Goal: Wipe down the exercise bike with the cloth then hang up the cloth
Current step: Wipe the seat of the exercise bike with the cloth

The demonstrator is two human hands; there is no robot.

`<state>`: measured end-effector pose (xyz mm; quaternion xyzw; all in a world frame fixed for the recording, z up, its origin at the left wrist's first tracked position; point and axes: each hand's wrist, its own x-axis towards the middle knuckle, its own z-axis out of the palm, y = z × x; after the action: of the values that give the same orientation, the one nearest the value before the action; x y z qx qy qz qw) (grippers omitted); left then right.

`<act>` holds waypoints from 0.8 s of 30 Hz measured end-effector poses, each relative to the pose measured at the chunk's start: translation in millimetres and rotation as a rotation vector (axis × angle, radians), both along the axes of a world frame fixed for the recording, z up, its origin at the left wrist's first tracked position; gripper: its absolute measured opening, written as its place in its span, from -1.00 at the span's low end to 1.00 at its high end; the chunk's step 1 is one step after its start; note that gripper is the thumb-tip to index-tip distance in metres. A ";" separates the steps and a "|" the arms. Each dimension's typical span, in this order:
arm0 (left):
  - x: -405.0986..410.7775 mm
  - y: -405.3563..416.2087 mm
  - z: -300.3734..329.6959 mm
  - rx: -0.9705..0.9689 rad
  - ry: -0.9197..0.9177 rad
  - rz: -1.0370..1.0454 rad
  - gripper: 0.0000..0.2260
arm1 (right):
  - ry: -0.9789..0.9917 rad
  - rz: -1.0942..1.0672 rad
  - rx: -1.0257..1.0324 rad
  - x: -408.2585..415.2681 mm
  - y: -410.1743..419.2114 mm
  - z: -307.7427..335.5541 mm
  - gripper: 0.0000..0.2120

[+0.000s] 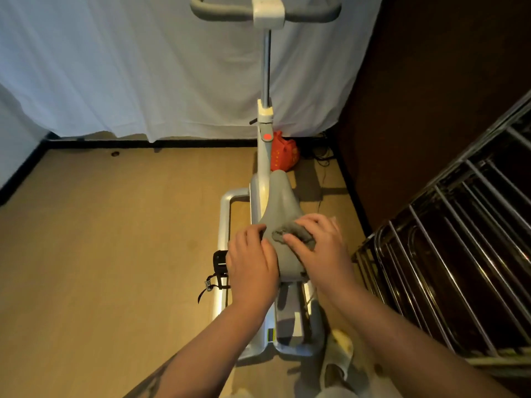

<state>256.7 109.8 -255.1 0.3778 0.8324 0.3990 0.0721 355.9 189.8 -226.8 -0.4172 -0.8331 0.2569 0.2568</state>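
Bare forearms, dark tattoo on the left, pale slipper [337, 360] on one foot.
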 end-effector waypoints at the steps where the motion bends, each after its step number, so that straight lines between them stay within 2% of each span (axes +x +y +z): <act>1: -1.0 -1.1 0.3 -0.007 0.000 -0.017 -0.54 | 0.021 -0.045 -0.036 -3.6 5.7 1.2 -0.75; 5: -3.9 -5.1 1.3 -0.013 0.000 -0.065 -0.52 | 0.120 -0.240 -0.045 -11.0 -22.8 -6.5 -0.76; 7: -5.1 -6.3 1.4 -0.012 -0.001 -0.077 -0.52 | 0.144 -0.254 -0.034 -7.0 -46.1 -10.6 -0.75; 9: -5.2 -5.8 1.8 0.003 -0.011 -0.077 -0.54 | 0.135 -0.232 -0.074 -7.1 -33.4 -9.8 -0.76; 12: -3.6 -7.2 1.5 0.013 -0.055 -0.080 -0.66 | 0.122 -0.283 -0.187 -13.1 -3.3 0.5 -0.76; 14: -4.1 -7.7 0.8 0.022 -0.079 -0.067 -0.72 | 0.144 -0.357 -0.192 -14.7 -9.6 -1.5 -0.75; 17: -4.0 -7.7 1.1 0.037 -0.082 -0.061 -0.72 | 0.126 -0.300 -0.084 -7.7 -42.7 -12.2 -0.68; 19: -3.7 -6.5 3.6 0.040 -0.053 -0.090 -0.72 | 0.106 -0.215 -0.068 -3.1 -34.9 -11.8 -0.71; 21: -6.9 -3.1 6.5 0.021 0.004 -0.167 -0.71 | 0.141 -0.252 -0.193 -3.4 -10.7 -7.1 -0.78; 23: -13.5 4.6 11.8 0.008 0.036 -0.237 -0.70 | 0.277 -0.432 -0.401 -4.7 4.8 -7.2 -0.78; 24: -16.7 10.4 15.3 0.003 0.029 -0.260 -0.71 | 0.335 -0.526 -0.440 -6.7 2.5 -10.3 -0.75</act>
<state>239.9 120.2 -239.8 0.4883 0.7767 0.3822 0.1106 349.2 192.3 -237.1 -0.6140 -0.5690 0.4198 0.3508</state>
